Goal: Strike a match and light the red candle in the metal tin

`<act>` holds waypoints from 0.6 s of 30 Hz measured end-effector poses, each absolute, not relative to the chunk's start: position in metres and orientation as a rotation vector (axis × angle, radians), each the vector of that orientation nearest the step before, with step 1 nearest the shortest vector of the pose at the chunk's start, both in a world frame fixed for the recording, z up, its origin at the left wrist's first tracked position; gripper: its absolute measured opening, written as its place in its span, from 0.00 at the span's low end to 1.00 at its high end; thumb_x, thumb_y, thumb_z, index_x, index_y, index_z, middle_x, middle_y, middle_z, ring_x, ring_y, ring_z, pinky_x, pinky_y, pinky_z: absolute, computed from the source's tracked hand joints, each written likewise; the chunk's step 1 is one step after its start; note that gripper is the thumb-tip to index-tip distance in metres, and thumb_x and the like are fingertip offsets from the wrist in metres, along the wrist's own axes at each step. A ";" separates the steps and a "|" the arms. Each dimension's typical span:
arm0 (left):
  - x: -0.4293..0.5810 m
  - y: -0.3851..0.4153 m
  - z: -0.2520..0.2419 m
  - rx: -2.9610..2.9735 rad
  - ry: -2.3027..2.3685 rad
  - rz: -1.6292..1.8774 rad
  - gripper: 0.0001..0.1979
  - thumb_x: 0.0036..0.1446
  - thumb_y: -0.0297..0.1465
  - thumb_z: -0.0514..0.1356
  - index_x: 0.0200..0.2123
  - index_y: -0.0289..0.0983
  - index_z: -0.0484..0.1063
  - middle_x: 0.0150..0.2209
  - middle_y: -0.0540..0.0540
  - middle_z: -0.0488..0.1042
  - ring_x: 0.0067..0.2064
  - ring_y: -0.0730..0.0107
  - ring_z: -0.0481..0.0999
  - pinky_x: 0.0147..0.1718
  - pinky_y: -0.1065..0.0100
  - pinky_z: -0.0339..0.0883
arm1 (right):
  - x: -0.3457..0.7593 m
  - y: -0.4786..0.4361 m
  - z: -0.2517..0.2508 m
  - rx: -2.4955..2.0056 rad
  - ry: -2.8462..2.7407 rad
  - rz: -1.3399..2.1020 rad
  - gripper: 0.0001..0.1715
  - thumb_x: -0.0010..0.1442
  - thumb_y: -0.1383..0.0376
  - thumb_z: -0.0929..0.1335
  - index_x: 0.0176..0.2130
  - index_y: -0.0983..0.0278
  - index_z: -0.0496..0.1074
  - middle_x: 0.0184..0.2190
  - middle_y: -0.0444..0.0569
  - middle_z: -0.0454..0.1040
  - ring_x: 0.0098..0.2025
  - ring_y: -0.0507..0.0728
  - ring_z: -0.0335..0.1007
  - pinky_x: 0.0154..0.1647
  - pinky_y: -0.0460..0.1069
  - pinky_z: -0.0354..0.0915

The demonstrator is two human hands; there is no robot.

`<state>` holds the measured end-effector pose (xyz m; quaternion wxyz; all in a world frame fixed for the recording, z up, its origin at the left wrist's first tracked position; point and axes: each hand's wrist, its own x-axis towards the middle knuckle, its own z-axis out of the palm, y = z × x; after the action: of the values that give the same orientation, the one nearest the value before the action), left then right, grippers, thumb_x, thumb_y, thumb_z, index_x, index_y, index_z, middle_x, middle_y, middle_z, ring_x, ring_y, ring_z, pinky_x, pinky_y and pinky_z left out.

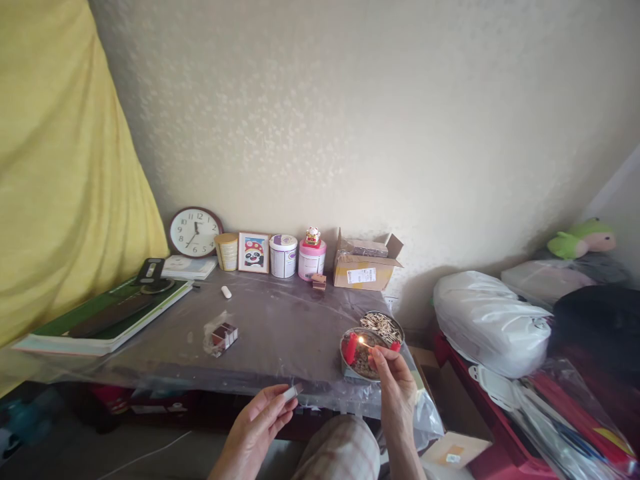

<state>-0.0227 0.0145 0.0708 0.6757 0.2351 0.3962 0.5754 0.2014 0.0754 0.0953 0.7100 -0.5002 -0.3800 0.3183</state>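
My right hand (395,373) pinches a burning match (367,345). Its flame is close beside a red candle (351,348) that stands in a round tin (344,363) of brownish, grainy material; whether the wick burns I cannot tell. A second red piece (395,347) shows at the tin's right side, partly behind my fingers. In front of the table's near edge, my left hand (265,417) is closed on a small matchbox (293,392), seen mostly end-on. Behind the candle tin is another round container (383,323) full of matchsticks.
A plastic-wrapped pack of matchboxes (223,337) lies mid-table. Along the wall stand a clock (196,232), a panda picture (254,253), two canisters (283,257) and a cardboard box (360,267). Large books (105,317) lie left; white plastic bags (487,320) sit beyond the table's right edge.
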 end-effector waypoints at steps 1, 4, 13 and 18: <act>-0.023 0.015 0.071 0.526 0.899 1.294 0.16 0.44 0.40 0.70 0.35 0.38 0.81 0.40 0.41 0.83 0.46 0.57 0.78 0.50 0.60 0.67 | 0.201 0.077 0.096 -1.108 -0.844 0.714 0.21 0.43 0.50 0.76 0.29 0.64 0.76 0.27 0.45 0.78 0.29 0.55 0.72 0.33 0.50 0.68; -0.024 0.017 0.068 0.523 0.904 1.290 0.15 0.43 0.39 0.71 0.34 0.38 0.81 0.40 0.40 0.83 0.45 0.58 0.78 0.49 0.61 0.68 | 0.202 0.081 0.095 -1.108 -0.845 0.746 0.21 0.44 0.50 0.76 0.29 0.64 0.75 0.26 0.45 0.76 0.28 0.54 0.70 0.30 0.49 0.67; -0.024 0.020 0.062 0.518 0.884 1.281 0.14 0.46 0.38 0.69 0.35 0.37 0.80 0.41 0.41 0.82 0.45 0.59 0.78 0.49 0.61 0.67 | 0.203 0.096 0.086 -1.169 -0.827 0.765 0.23 0.43 0.48 0.75 0.30 0.64 0.75 0.25 0.43 0.74 0.27 0.52 0.67 0.29 0.47 0.66; -0.026 0.021 0.062 0.517 0.885 1.277 0.15 0.46 0.40 0.69 0.35 0.37 0.81 0.40 0.41 0.82 0.45 0.59 0.78 0.49 0.62 0.67 | 0.202 0.102 0.083 -1.201 -0.821 0.751 0.24 0.41 0.47 0.75 0.29 0.65 0.76 0.23 0.44 0.75 0.25 0.52 0.67 0.27 0.47 0.66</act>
<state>-0.0260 0.0208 0.0615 0.6833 0.2305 0.3948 0.5694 0.2025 0.1021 0.0831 0.6833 -0.5358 -0.3661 0.3348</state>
